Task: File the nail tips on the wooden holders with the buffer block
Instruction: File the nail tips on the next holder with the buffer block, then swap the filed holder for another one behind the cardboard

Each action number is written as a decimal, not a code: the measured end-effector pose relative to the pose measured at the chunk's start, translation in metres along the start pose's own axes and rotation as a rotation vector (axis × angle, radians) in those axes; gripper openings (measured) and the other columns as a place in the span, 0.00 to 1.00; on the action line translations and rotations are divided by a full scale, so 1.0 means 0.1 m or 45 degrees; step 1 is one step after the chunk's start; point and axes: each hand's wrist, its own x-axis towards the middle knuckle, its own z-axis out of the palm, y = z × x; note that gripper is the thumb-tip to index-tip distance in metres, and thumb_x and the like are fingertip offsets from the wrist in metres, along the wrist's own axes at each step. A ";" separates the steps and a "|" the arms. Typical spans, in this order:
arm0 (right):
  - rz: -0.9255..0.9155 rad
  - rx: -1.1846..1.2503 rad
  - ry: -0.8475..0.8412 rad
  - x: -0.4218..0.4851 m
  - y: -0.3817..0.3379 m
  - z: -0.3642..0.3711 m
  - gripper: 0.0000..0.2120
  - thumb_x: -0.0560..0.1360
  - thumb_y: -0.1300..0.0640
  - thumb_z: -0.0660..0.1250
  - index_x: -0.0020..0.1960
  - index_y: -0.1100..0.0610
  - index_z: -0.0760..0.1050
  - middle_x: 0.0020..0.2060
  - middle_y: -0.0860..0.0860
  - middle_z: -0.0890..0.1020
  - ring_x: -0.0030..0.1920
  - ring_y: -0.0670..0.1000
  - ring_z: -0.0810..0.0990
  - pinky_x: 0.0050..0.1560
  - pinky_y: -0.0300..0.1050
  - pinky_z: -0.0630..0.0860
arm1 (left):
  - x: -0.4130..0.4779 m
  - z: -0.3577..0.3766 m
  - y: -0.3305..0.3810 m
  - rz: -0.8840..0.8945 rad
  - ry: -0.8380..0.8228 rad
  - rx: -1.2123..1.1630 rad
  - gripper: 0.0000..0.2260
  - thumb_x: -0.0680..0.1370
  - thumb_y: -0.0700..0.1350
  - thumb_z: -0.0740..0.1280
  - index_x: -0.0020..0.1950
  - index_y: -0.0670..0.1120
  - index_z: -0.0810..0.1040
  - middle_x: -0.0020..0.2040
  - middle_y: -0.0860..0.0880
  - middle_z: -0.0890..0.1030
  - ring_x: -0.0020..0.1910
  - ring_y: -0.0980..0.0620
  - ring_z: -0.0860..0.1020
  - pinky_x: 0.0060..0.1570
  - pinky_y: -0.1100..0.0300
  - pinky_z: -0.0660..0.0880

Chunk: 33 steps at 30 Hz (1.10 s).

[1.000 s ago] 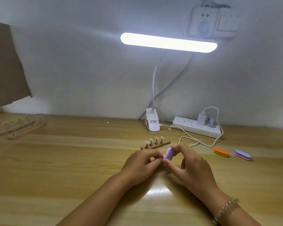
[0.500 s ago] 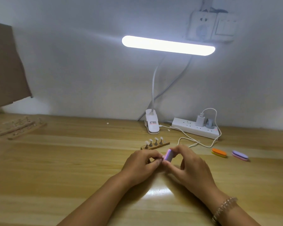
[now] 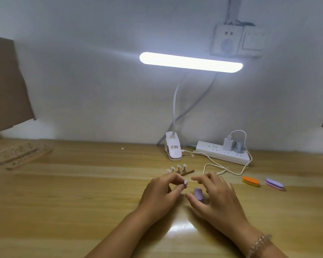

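My left hand point(image 3: 161, 194) pinches a white nail tip point(image 3: 185, 182) between thumb and forefinger. My right hand point(image 3: 215, 198) is beside it with fingers spread and lifted off the purple buffer block point(image 3: 198, 193). The block sits just above my right thumb, between the two hands; I cannot tell if it rests on the table. Just behind my left hand lies a small wooden holder point(image 3: 188, 172) carrying several white nail tips point(image 3: 179, 166) on pegs.
Two more buffers, orange point(image 3: 250, 181) and purple point(image 3: 274, 184), lie to the right. A white power strip point(image 3: 222, 154), its cable point(image 3: 213, 165) and a clip lamp base point(image 3: 173, 148) stand at the back. More wooden holders point(image 3: 17, 155) lie far left.
My right hand has let go of the purple buffer block and spread its fingers. The hands have drawn apart, and the block has dropped lower. My left hand still pinches the nail tip.
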 end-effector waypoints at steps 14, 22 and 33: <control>0.270 0.515 0.129 0.55 0.20 -0.02 0.03 0.74 0.52 0.72 0.43 0.50 0.79 0.37 0.45 0.82 0.38 0.46 0.80 0.41 0.44 0.75 | 0.05 -0.01 0.07 -0.105 0.427 0.265 0.06 0.78 0.52 0.68 0.49 0.56 0.71 0.45 0.59 0.78 0.37 0.59 0.77 0.35 0.60 0.69; 0.505 0.642 -0.125 0.95 0.42 0.24 0.03 0.76 0.55 0.71 0.46 0.55 0.81 0.39 0.48 0.86 0.43 0.49 0.85 0.50 0.55 0.81 | 0.16 -0.05 -0.08 -0.404 0.404 0.285 0.13 0.76 0.46 0.67 0.54 0.53 0.64 0.57 0.54 0.71 0.51 0.48 0.78 0.55 0.51 0.71; 0.311 0.116 -0.422 1.04 0.45 0.30 0.16 0.74 0.53 0.68 0.61 0.46 0.76 0.53 0.48 0.72 0.59 0.51 0.69 0.62 0.47 0.69 | 0.20 -0.03 -0.13 -0.435 0.311 0.310 0.13 0.75 0.46 0.65 0.55 0.54 0.63 0.55 0.56 0.73 0.53 0.52 0.78 0.61 0.53 0.69</control>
